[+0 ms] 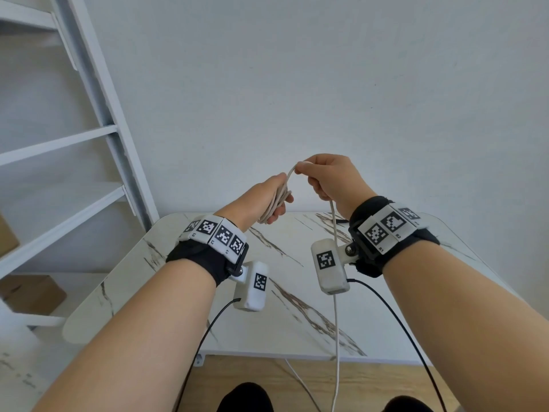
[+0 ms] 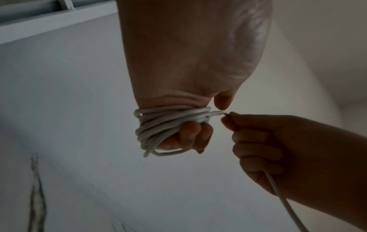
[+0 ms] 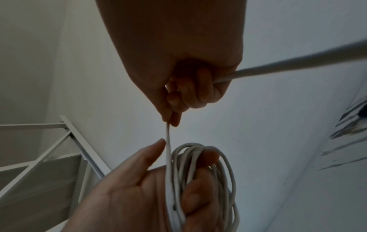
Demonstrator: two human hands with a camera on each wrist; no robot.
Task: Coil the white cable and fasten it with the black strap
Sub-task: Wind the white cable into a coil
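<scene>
Several turns of the white cable [image 1: 277,203] are wound round the fingers of my left hand [image 1: 264,197], which is raised above the far part of the table and grips the coil [image 2: 158,124]. Just to its right, my right hand [image 1: 326,179] pinches the cable between thumb and forefinger a short way from the coil [image 3: 198,180]. The loose length [image 1: 336,322] passes through that fist and hangs down past the table's front edge. A small dark thing [image 1: 341,222] lies on the table behind my right wrist, mostly hidden; I cannot tell whether it is the black strap.
The white marble-pattern table [image 1: 178,263] stands against a plain white wall. A white shelf frame [image 1: 89,114] is at the left, with cardboard boxes [image 1: 32,292] under it. Black leads [image 1: 202,337] hang from the wrist cameras.
</scene>
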